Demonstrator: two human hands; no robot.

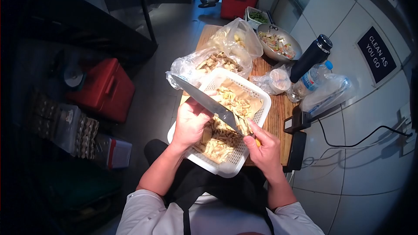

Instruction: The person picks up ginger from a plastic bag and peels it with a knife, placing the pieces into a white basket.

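My right hand (264, 148) grips a large kitchen knife (209, 103) by its yellow handle, the broad blade slanting up to the left over a white plastic basket (265, 102). My left hand (191, 119) is closed at the middle of the blade, thumb on the near side and a fingertip showing past the far edge. The blade hides its other fingers, and I cannot tell what they hold. Pale tan sliced pieces (215, 149) fill the basket, which rests at the table's near end above my lap. Some slices lie against the blade close to my right hand.
Clear plastic bags with tan chunks (220, 62) lie beyond the basket on the wooden table (278, 137). A metal bowl of chopped vegetables (278, 43), a dark flask (311, 58) and a water bottle (307, 82) stand along the tiled wall. Red coolers (111, 89) and egg trays (87, 137) are left; a person sits far back.
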